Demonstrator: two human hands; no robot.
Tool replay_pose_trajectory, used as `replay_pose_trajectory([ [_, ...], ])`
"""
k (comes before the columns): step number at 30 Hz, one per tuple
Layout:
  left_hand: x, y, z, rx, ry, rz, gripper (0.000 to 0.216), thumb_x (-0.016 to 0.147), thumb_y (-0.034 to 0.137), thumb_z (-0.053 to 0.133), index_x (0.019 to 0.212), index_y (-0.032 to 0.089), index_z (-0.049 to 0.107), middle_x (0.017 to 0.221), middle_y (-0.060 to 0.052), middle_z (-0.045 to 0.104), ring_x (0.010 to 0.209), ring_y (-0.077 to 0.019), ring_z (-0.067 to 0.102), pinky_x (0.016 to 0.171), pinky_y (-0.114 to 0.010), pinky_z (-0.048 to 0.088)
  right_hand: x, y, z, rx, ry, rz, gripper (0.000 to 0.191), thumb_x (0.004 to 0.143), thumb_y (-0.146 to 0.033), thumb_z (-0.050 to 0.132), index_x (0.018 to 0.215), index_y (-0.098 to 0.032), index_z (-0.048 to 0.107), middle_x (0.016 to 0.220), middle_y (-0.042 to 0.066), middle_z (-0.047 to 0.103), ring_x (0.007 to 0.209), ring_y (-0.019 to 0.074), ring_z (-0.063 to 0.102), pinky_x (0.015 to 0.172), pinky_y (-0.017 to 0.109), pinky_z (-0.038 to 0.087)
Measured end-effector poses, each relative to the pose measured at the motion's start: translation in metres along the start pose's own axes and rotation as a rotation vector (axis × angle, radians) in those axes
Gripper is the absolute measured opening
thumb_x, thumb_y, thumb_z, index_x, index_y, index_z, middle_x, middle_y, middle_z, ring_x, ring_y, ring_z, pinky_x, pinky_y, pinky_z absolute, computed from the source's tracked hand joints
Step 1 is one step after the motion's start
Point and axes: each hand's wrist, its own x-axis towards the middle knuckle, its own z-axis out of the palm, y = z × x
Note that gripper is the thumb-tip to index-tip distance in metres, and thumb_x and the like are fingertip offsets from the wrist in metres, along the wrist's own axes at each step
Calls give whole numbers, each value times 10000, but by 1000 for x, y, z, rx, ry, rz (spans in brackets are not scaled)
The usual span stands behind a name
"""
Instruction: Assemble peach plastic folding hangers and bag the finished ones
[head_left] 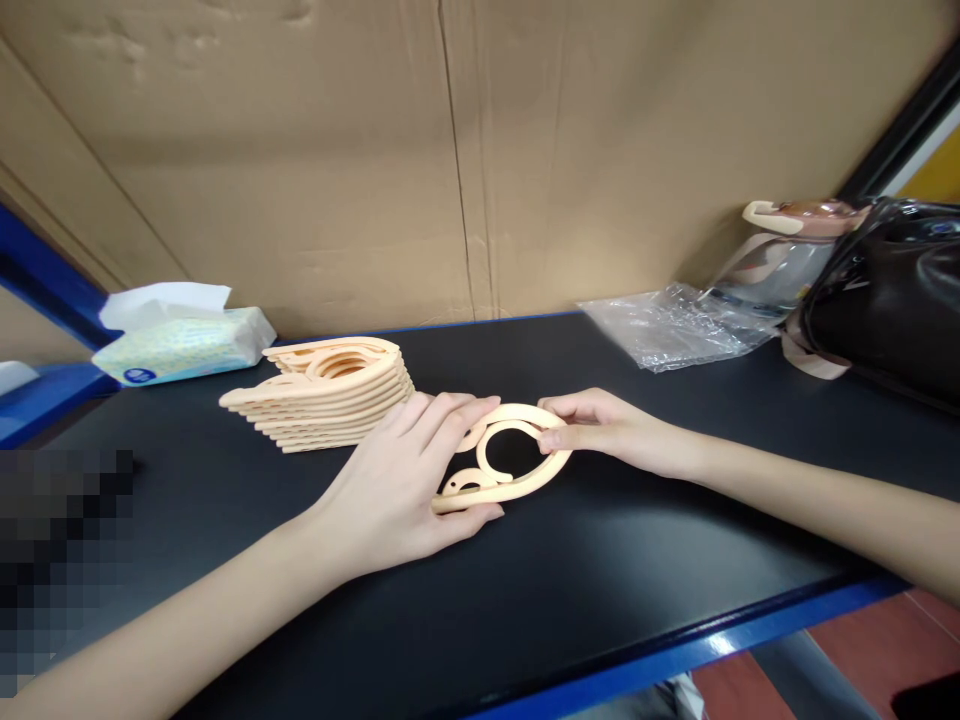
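Observation:
Both hands grip a peach-coloured folding clothes hanger [529, 486], folded into a rounded loop with a curled hook inside. My left hand [401, 480] spans its left end, fingers over the far edge and thumb along the near edge, hiding that end. On the right, my right hand [600, 425] pinches the rounded end between thumb and fingers. The hanger is just above or on the black tabletop; I cannot tell which. Just behind my left hand stands a neat stack of matching folded hangers [330, 405].
A tissue pack [187, 345] lies at the back left. Toward the back right are a crumpled clear plastic bag [667, 325], a bottle [780, 265] and a black bag [892, 300]. Cardboard [337, 150] walls the rear. The black table [600, 590] has a blue front edge.

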Motion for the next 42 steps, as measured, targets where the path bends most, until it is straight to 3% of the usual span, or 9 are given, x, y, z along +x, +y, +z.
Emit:
replay_pose_trajectory([
  [8, 0, 0, 0, 5, -19, 1, 696, 789, 414, 666, 1337, 145, 332, 1217, -105, 529, 1044, -244, 509, 884, -363, 432, -1, 0, 0, -20, 18, 15, 339, 817, -409, 652, 662, -155, 490, 624, -57, 373, 599, 89, 327, 554, 235, 238],
  [17, 0, 0, -1, -3, -20, 5, 704, 787, 463, 644, 1339, 153, 335, 1209, -119, 547, 1015, -266, 533, 854, -389, 451, 0, -1, -1, -20, -2, 41, 309, 802, -433, 669, 803, -126, 630, 664, -35, 460, 639, 100, 391, 592, 233, 303],
  [26, 0, 0, 1, -18, -64, -5, 742, 788, 505, 652, 1350, 139, 335, 1242, -142, 539, 1101, -297, 516, 895, -407, 432, -2, 0, -2, 19, -49, 35, 289, 805, -409, 680, 863, -126, 667, 700, -13, 560, 680, 112, 496, 644, 237, 386],
  [34, -3, -4, 3, -40, -37, 45, 840, 767, 664, 576, 1376, 147, 315, 1276, -161, 521, 1168, -319, 489, 964, -456, 411, -4, -1, 0, 91, -93, 54, 259, 770, -380, 720, 828, -131, 678, 706, -10, 592, 684, 115, 530, 661, 238, 420],
  [42, -6, -3, 2, -57, -16, 67, 782, 811, 563, 606, 1410, 169, 294, 1302, -149, 514, 1203, -312, 484, 1009, -444, 406, -3, 1, -1, 65, -105, 59, 262, 764, -380, 729, 811, -131, 665, 710, -11, 587, 676, 114, 527, 666, 245, 417],
])
